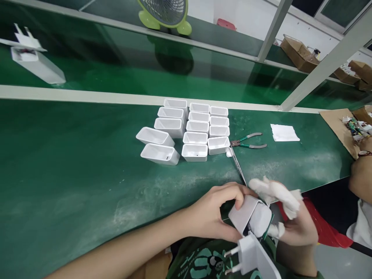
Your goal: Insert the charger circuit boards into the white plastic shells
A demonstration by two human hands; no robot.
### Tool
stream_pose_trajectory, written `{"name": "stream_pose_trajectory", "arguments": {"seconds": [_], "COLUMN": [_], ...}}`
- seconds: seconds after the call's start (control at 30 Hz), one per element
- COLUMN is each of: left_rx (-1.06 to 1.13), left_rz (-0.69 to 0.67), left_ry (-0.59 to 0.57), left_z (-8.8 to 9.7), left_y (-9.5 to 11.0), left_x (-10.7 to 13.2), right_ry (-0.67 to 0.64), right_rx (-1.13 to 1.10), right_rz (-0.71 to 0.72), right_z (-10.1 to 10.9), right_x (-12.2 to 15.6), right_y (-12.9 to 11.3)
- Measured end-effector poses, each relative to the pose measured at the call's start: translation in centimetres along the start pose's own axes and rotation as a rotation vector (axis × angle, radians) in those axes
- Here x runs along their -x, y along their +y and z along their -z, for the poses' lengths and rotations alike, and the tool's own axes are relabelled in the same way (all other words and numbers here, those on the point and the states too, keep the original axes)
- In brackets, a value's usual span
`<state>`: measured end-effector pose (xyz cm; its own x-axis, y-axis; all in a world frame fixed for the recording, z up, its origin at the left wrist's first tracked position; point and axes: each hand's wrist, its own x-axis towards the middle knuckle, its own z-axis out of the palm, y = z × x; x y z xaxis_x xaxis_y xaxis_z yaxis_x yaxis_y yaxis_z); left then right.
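Note:
Near the table's front edge, my left hand [217, 211] is closed around a white plastic housing [242, 212]. My right hand [299, 226], its thumb and some fingers wrapped in white coverings, grips a green-edged circuit board with a white block [260, 220] at the housing's mouth. How far the block sits inside the housing I cannot tell. Below hangs a white cover with a two-pin plug [247, 254], close to the board. Just beyond my hands lies a slim metal tool [238, 166], its near end hidden by them.
Several open white housings [194, 151] stand in rows ahead. Cutting pliers [248, 141] and a white paper [284, 133] lie to their right. One plug-fitted housing [37, 62] rests behind the rail at left. Another person's arm [362, 174] is at far right, by cardboard with electronic parts [357, 128].

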<state>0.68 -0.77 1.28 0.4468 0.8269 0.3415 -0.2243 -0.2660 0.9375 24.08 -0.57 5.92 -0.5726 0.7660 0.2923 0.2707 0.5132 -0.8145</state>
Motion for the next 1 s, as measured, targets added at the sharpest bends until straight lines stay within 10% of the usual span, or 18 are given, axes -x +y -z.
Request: {"name": "stream_pose_trajectory", "arguments": {"seconds": [0.1,0.53,0.83,1.0], "left_rx": [0.026,-0.751,-0.531,-0.691], "left_rz": [0.009,-0.266,0.034,-0.366], "left_ry": [-0.024,0.288,0.261,0.186], "left_z": [0.0,-3.7,-5.8,-5.2], "left_y": [0.1,2.0,-0.1,-1.0], "left_x": [0.1,-5.1,-8.1,-7.1], "right_ry": [-0.096,0.413,0.340,0.357], "right_rx": [-0.014,0.237,0.447,0.419], "right_rz": [0.128,0.181,0.234,0.256], "right_z": [-0.2,0.6,0.8,0.5], "right_x": [-0.7,4.1,4.5,4.4], "right_y": [1.0,5.1,7.2,7.4]}}
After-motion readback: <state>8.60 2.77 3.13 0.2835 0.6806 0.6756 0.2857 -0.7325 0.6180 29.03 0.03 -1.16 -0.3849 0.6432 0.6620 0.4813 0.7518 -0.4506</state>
